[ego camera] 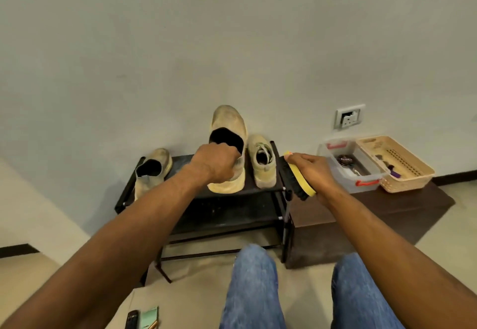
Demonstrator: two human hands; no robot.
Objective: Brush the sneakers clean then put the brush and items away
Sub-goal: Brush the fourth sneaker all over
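My left hand grips a beige slip-on sneaker at its heel collar and holds it above the top of the black shoe rack. In my right hand, just right of the rack, is a yellow-backed brush with black bristles facing left. A matching slip-on sneaker lies at the rack's left end. A laced beige sneaker stands at the right end, next to the held one.
A clear plastic box with red latches holding a polish tin and a cream basket sit on a low brown platform to the right. A wall socket is above them. A phone and a green item lie on the floor.
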